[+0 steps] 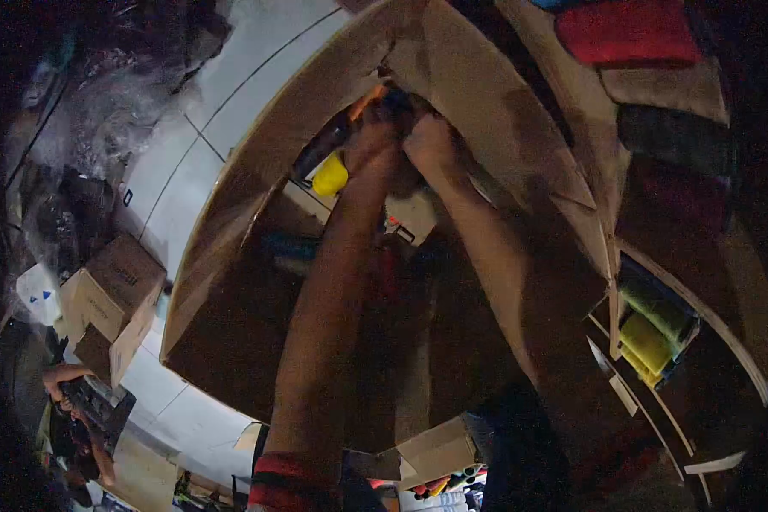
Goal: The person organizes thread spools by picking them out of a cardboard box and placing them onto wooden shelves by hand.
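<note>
Both of my arms reach down into a large cardboard box (230, 196). Near its far inner corner, my left hand (375, 141) is closed against a dark bundle with an orange part (388, 98); dim light hides what it is. Close beside it, my right hand (435, 145) is curled like a fist, and whatever its fingers hold is hidden. A bright yellow rolled item (330, 175) lies just left of my left wrist. Below the hands, between my forearms, is a pale piece with a small red mark (411, 218).
Folded cloths, one of them red (631, 34), are stacked at the upper right. Another carton with yellow-green rolls (648, 341) stands at the right. On the left are a closed carton (115, 290), clear plastic wrap (111, 111) and another person's arms (77, 410) over pale floor tiles.
</note>
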Available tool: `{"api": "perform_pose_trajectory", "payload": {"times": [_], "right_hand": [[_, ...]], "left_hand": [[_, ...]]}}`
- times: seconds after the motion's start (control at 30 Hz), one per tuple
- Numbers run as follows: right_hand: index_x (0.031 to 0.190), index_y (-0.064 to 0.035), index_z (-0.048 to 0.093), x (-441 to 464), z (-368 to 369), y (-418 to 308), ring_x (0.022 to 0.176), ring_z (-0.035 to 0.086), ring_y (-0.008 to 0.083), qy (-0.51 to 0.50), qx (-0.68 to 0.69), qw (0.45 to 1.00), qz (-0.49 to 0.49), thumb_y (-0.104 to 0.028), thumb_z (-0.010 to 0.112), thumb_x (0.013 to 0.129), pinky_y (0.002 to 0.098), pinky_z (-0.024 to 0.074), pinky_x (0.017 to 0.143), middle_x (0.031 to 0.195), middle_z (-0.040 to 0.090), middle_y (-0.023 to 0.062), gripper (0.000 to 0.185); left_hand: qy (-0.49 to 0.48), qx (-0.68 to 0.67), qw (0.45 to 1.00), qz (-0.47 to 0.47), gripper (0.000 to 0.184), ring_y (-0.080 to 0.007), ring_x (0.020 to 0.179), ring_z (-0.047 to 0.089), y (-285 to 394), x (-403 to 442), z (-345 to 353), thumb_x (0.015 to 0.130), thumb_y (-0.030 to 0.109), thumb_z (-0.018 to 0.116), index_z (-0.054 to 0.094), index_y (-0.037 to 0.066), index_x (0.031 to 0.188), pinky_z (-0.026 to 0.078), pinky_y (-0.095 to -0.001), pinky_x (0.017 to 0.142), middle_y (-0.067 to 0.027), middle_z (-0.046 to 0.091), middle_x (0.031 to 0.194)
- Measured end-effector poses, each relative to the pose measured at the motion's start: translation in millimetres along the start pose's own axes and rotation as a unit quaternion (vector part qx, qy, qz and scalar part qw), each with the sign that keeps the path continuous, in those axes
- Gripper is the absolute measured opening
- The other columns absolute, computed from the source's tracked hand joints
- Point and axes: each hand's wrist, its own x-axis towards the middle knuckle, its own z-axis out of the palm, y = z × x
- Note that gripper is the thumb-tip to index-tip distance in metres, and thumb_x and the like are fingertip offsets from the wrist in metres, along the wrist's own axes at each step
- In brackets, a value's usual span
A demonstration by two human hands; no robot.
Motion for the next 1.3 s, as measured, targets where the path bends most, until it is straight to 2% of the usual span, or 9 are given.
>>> {"api": "perform_pose_trajectory", "payload": {"times": [0.03, 0.17, 0.23, 0.27, 0.37, 0.5, 0.57, 0.87, 1.3], "right_hand": [[0.105, 0.0017, 0.056, 5.0, -3.0, -6.2, 0.078, 0.061, 0.0405, -0.026, 0.003, 1.0, 0.01, -0.022, 0.057, 0.079, 0.0433, 0.0489, 0.073, 0.091, 0.06, 0.0267, 0.035], [0.104, 0.0012, 0.057, 12.3, 21.9, -9.5, 0.091, 0.059, 0.0354, -0.079, 0.023, 0.991, 0.109, -0.029, 0.053, 0.082, 0.0427, 0.0458, 0.079, 0.103, 0.058, 0.0254, 0.038], [0.105, -0.0023, 0.058, 9.5, 25.6, -6.6, 0.094, 0.058, 0.0342, -0.039, 0.075, 0.993, 0.082, -0.032, 0.056, 0.08, 0.0417, 0.0459, 0.08, 0.105, 0.058, 0.0222, 0.039], [0.106, -0.0041, 0.058, 9.3, 23.4, -6.9, 0.095, 0.058, 0.0336, -0.018, 0.102, 0.992, 0.066, -0.034, 0.057, 0.079, 0.0412, 0.0459, 0.08, 0.106, 0.058, 0.0205, 0.04], [0.105, -0.0063, 0.059, 15.0, 24.7, -16.9, 0.097, 0.057, 0.0312, -0.006, 0.104, 0.988, 0.109, -0.036, 0.061, 0.075, 0.0393, 0.046, 0.08, 0.107, 0.059, 0.0176, 0.042], [0.103, -0.0048, 0.059, 12.3, 19.2, -11.1, 0.092, 0.06, 0.0283, -0.081, 0.161, 0.983, 0.036, -0.035, 0.066, 0.071, 0.0375, 0.0465, 0.079, 0.099, 0.061, 0.0165, 0.044], [0.104, -0.0055, 0.057, 6.9, 5.2, -8.2, 0.089, 0.061, 0.0278, -0.212, 0.122, 0.962, 0.12, -0.035, 0.068, 0.07, 0.0376, 0.0467, 0.079, 0.096, 0.062, 0.0149, 0.047], [0.111, -0.0041, 0.054, -47.4, -39.7, 50.0, 0.089, 0.061, 0.0271, -0.294, 0.034, 0.954, -0.045, -0.038, 0.069, 0.071, 0.0386, 0.0473, 0.079, 0.098, 0.062, 0.0159, 0.054], [0.117, 0.0033, 0.049, -90.4, -57.8, 12.5, 0.086, 0.063, 0.0229, -0.477, 0.116, 0.859, 0.145, -0.032, 0.065, 0.08, 0.0362, 0.05, 0.078, 0.106, 0.059, 0.0169, 0.053]], "left_hand": [[0.097, 0.001, 0.995, 0.008, 0.041, -0.04, 0.1, 0.054, -8.3, 1.9, 25.1, 0.09, 0.029, 0.041, 0.045, -0.002, 0.116, 0.046, -0.0453, 0.079, -0.0235, 0.051, 0.114], [0.05, -0.18, 0.981, -0.046, 0.038, -0.0392, 0.099, 0.053, 7.2, -26.2, 8.2, 0.088, 0.024, 0.046, 0.046, -0.002, 0.115, 0.044, -0.044, 0.083, -0.0246, 0.051, 0.11], [0.051, -0.185, 0.981, -0.003, 0.037, -0.0389, 0.099, 0.053, 1.0, -39.7, 19.7, 0.087, 0.021, 0.048, 0.046, -0.002, 0.115, 0.043, -0.0432, 0.084, -0.0261, 0.05, 0.11], [-0.012, 0.008, 0.999, 0.031, 0.036, -0.0394, 0.101, 0.052, 1.9, -45.5, 26.1, 0.085, 0.014, 0.051, 0.045, -0.003, 0.116, 0.043, -0.0436, 0.085, -0.0285, 0.049, 0.11], [0.083, -0.098, 0.987, 0.093, 0.04, -0.0386, 0.103, 0.05, 5.9, -76.4, 37.9, 0.081, 0.007, 0.053, 0.043, -0.005, 0.117, 0.043, -0.0457, 0.085, -0.0283, 0.048, 0.11], [-0.026, -0.144, 0.989, -0.023, 0.044, -0.039, 0.101, 0.05, 2.0, -107.6, 58.5, 0.077, 0.002, 0.056, 0.042, -0.006, 0.118, 0.044, -0.0465, 0.083, -0.0261, 0.049, 0.107], [-0.075, -0.232, 0.969, -0.039, 0.043, -0.0392, 0.099, 0.05, -10.1, -119.4, 76.0, 0.076, 0.0, 0.056, 0.044, -0.005, 0.117, 0.045, -0.0451, 0.082, -0.0252, 0.05, 0.106], [-0.162, -0.195, 0.966, -0.049, 0.043, -0.0335, 0.092, 0.057, 37.2, -178.6, 19.4, 0.074, 0.009, 0.064, 0.05, -0.002, 0.113, 0.046, -0.0434, 0.085, -0.0208, 0.055, 0.102], [-0.124, -0.39, 0.878, -0.247, 0.056, -0.028, 0.1, 0.055, -4.0, -252.7, 46.6, 0.079, 0.023, 0.063, 0.038, 0.002, 0.125, 0.045, -0.0415, 0.082, -0.0174, 0.054, 0.11]]}}
